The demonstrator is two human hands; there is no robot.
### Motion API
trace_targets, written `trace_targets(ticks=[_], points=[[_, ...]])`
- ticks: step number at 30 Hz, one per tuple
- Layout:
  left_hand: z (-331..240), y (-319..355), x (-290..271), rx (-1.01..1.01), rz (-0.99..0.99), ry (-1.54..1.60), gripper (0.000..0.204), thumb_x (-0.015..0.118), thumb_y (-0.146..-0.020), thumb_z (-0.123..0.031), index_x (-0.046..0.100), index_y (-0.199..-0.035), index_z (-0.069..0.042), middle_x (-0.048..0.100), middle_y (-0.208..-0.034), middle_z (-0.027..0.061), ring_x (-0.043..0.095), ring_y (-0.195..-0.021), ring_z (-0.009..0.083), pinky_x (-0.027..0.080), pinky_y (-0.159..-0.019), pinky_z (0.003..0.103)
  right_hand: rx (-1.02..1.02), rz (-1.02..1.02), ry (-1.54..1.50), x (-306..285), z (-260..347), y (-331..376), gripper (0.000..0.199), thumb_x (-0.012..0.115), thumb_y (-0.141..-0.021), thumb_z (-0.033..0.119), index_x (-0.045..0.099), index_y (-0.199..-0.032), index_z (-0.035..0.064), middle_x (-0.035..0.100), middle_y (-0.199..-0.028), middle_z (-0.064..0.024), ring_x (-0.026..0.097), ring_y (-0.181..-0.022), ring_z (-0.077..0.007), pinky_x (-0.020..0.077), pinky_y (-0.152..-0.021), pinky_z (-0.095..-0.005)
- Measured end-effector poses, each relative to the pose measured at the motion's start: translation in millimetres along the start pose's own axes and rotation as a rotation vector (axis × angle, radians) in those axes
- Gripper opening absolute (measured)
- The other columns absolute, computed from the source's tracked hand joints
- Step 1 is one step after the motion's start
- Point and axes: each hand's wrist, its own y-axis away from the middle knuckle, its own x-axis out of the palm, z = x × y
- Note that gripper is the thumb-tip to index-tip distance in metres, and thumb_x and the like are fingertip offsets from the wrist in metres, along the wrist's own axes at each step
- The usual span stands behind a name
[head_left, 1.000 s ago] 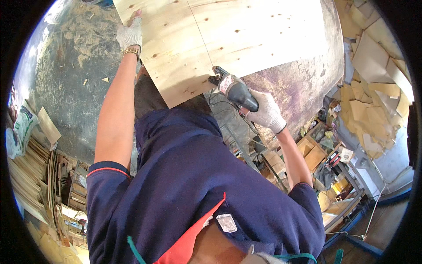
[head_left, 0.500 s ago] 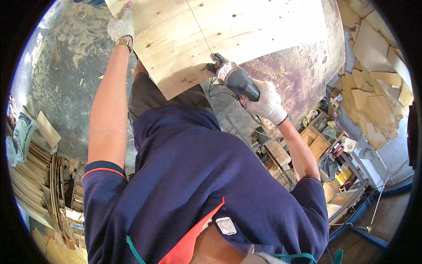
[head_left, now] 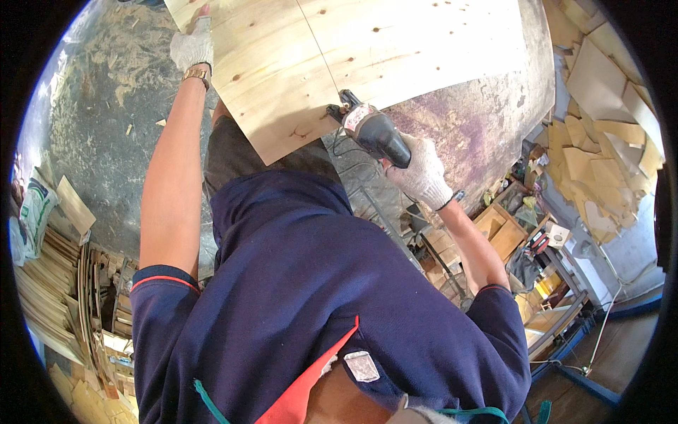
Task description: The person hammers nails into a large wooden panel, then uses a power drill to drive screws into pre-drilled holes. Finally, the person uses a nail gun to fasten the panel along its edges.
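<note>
A pale, knotty plywood sheet [head_left: 282, 78] stretches across the top of the view, its near corner reaching over my dark trousers. My left hand [head_left: 192, 46], in a whitish knit glove, grips the sheet's left edge; some of its fingers are hidden. In my gloved right hand [head_left: 422, 169] is a black jigsaw [head_left: 378, 131], held by its body at the sheet's near edge. A thin dark line [head_left: 318, 44] runs from the saw's front end up across the plywood. The blade cannot be made out.
Under the sheet is a worn, stained work surface [head_left: 466, 120]. To the right lie heaped board offcuts [head_left: 600, 155] and a wooden box [head_left: 500, 230] among clutter. Stacked thin boards [head_left: 53, 283] and a plastic bag [head_left: 35, 215] stand at left. A cord hangs near the saw.
The jigsaw and my right hand have shifted slightly toward me. The plywood's near corner and my left hand have moved a little the same way.
</note>
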Motion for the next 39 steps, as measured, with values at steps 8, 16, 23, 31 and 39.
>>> trace_targets(ticks=[8, 16, 23, 31, 39], points=[[1.9, 45.9, -18.4, -0.043, -0.053, 0.174, 0.094, 0.072, -0.076, -0.082, 0.076, -0.093, 0.01, 0.075, -0.093, 0.0304, 0.074, -0.093, 0.0396, 0.057, -0.083, 0.049, 0.085, -0.015, -0.074, 9.8, -6.7, 9.6, 0.036, 0.074, -0.076, 0.021, 0.073, -0.107, 0.0018, 0.073, -0.081, -0.0222, 0.075, -0.078, -0.0375, 0.0575, -0.072, -0.0435], [20.1, 48.0, -12.4, -0.093, -0.132, 0.096, 0.093, 0.078, -0.074, -0.078, 0.074, -0.099, 0.011, 0.075, -0.092, 0.027, 0.073, -0.086, 0.0377, 0.057, -0.08, 0.047, 0.076, -0.005, -0.08, 3.3, -15.9, 9.6, 0.037, 0.073, -0.075, 0.021, 0.073, -0.107, 0.0026, 0.073, -0.081, -0.0221, 0.075, -0.078, -0.0376, 0.0575, -0.073, -0.0426], [32.3, 45.4, -4.9, -0.019, -0.13, 0.258, 0.087, 0.078, -0.078, -0.073, 0.075, -0.103, 0.01, 0.076, -0.094, 0.0255, 0.073, -0.086, 0.0354, 0.056, -0.08, 0.047, 0.05, -0.043, -0.069, 10.9, -21.3, 8.7, 0.036, 0.076, -0.077, 0.015, 0.074, -0.109, 0.0007, 0.071, -0.076, -0.0206, 0.074, -0.07, -0.0336, 0.0555, -0.068, -0.0396], [9.0, 56.8, -18.8, -0.076, -0.056, 0.225, 0.072, 0.074, -0.085, -0.068, 0.08, -0.109, 0.0, 0.076, -0.097, 0.0273, 0.073, -0.091, 0.0356, 0.055, -0.083, 0.048, 0.027, -0.088, -0.103, 18.0, -20.6, 7.6, 0.031, 0.075, -0.078, 0.016, 0.073, -0.104, -0.0007, 0.07, -0.073, -0.02, 0.073, -0.065, -0.0286, 0.0552, -0.065, -0.039], [6.6, 57.5, -19.5, -0.1, -0.106, 0.188, 0.079, 0.078, -0.081, -0.07, 0.077, -0.095, 0.008, 0.075, -0.09, 0.0279, 0.072, -0.086, 0.035, 0.055, -0.081, 0.048, 0.055, -0.06, -0.1, 15.5, -15.1, 6.6, 0.031, 0.074, -0.079, 0.016, 0.073, -0.104, -0.0007, 0.07, -0.071, -0.0178, 0.071, -0.063, -0.0248, 0.0544, -0.063, -0.0375]])
